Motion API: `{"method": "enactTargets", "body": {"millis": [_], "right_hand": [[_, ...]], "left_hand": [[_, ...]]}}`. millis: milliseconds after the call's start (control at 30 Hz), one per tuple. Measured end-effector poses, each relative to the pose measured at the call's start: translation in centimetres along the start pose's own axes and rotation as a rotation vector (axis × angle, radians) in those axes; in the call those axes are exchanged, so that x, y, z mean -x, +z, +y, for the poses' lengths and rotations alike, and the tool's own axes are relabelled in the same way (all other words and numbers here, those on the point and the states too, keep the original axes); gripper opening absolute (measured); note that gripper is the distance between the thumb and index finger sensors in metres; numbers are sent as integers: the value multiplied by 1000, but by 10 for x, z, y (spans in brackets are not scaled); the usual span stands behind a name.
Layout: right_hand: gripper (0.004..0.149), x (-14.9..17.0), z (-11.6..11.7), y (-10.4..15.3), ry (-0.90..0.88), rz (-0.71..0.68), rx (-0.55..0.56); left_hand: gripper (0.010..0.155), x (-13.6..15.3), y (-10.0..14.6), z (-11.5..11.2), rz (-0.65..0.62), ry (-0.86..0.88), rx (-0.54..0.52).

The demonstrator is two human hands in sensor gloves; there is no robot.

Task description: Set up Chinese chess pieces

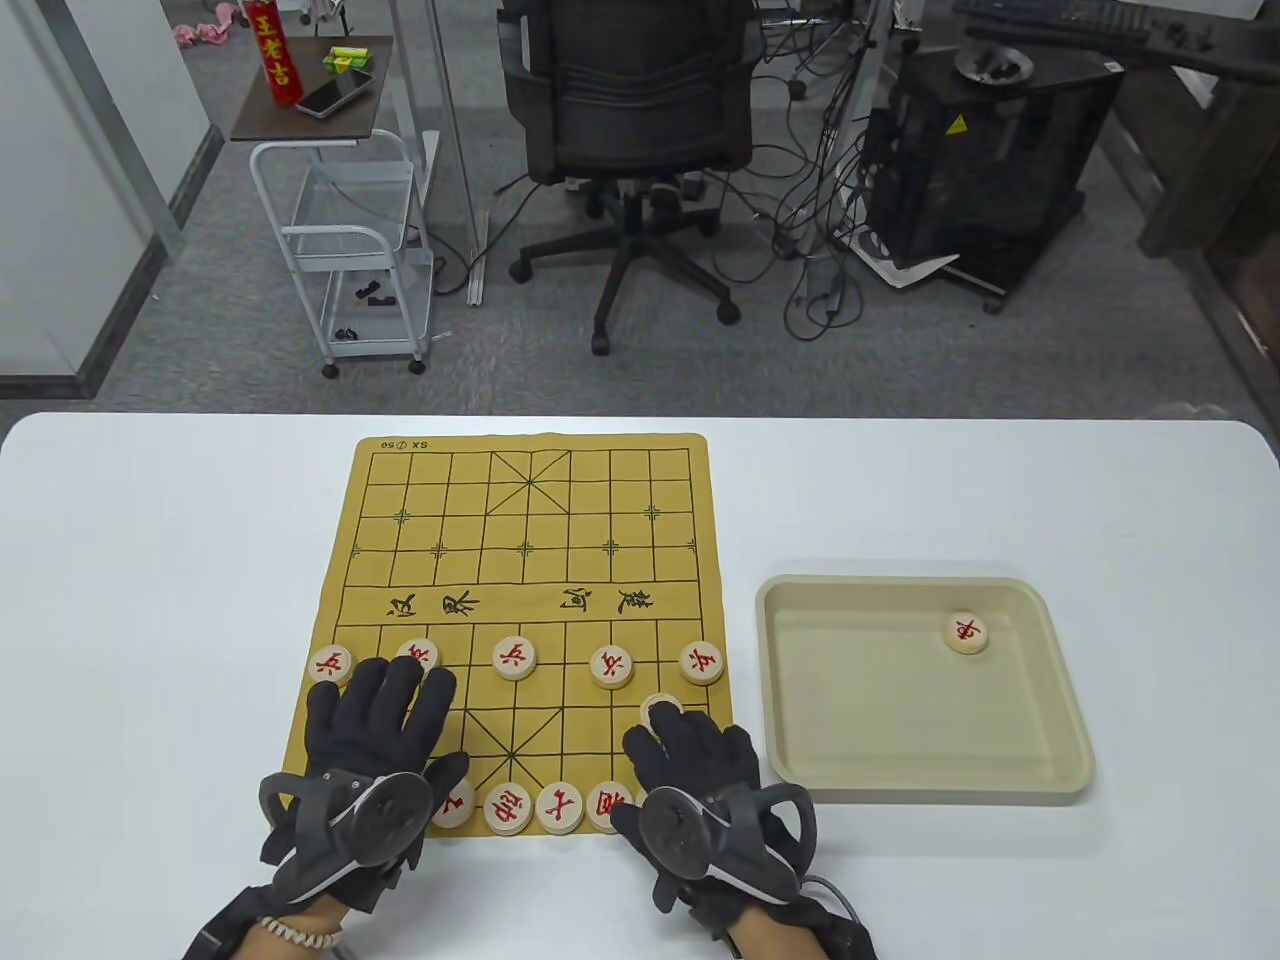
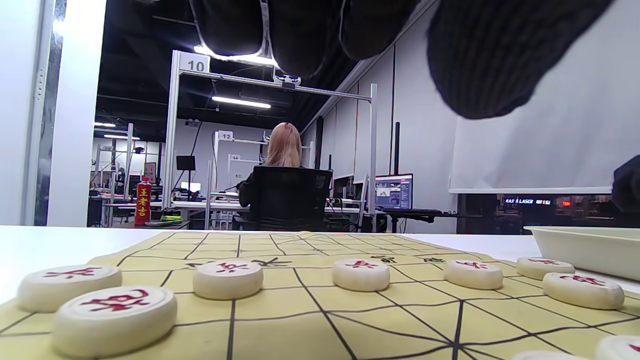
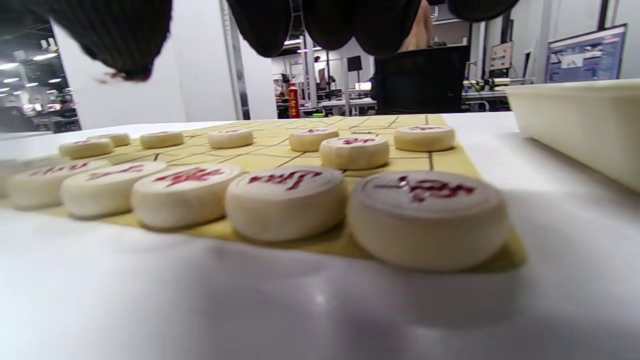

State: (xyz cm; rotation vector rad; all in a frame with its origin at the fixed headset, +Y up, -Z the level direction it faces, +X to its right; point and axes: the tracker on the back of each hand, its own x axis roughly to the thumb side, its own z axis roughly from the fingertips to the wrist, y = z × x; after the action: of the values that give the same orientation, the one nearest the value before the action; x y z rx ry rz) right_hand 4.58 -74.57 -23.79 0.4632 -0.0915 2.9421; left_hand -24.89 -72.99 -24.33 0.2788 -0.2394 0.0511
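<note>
- The yellow cloth chessboard mat (image 1: 530, 560) lies on the white table (image 1: 150, 600); round pale wooden pieces with red characters fill its near half only, so one side is nearly set.
- Five soldier pieces (image 1: 515, 657) stand in a row just near of the river, and a back row (image 1: 560, 808) runs along the near edge, partly hidden by the hands.
- The left hand (image 1: 375, 730) lies over the near-left squares, fingers straight and spread, gripping nothing; its fingertips reach the second soldier (image 1: 418, 655), probably to square it up.
- The right hand (image 1: 690, 760) is flat too, holding nothing, fingertips at the right cannon piece (image 1: 660, 706), likely nudging it onto its point.
- One red piece (image 1: 966, 632) waits in the beige tray (image 1: 1060, 780) to the right, well apart from the board.
</note>
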Motion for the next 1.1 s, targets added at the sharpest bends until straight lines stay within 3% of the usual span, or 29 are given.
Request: {"method": "enactTargets", "body": {"millis": [167, 233, 367, 467, 633, 733, 800, 1100], "right_hand": [[74, 46, -32, -19, 7, 166, 60], [73, 79, -49, -31, 19, 269, 75], [73, 133, -71, -50, 192, 411, 30], [71, 174, -78, -63, 214, 529, -7], [70, 238, -66, -83, 188, 738, -163], [70, 253, -55, -88, 179, 781, -233], [69, 264, -43, -94, 235, 808, -344], [63, 289, -19, -104, 199, 866, -370]], "left_hand": [[82, 0, 0, -1, -5, -2, 7], [82, 2, -1, -2, 6, 7, 11], [82, 5, -2, -2, 18, 12, 15], [82, 5, -2, -2, 23, 13, 19], [82, 5, -2, -1, 27, 15, 28], [82, 4, -3, -1, 28, 15, 34], [82, 4, -3, -2, 32, 11, 44], [82, 4, -4, -3, 44, 8, 54]]}}
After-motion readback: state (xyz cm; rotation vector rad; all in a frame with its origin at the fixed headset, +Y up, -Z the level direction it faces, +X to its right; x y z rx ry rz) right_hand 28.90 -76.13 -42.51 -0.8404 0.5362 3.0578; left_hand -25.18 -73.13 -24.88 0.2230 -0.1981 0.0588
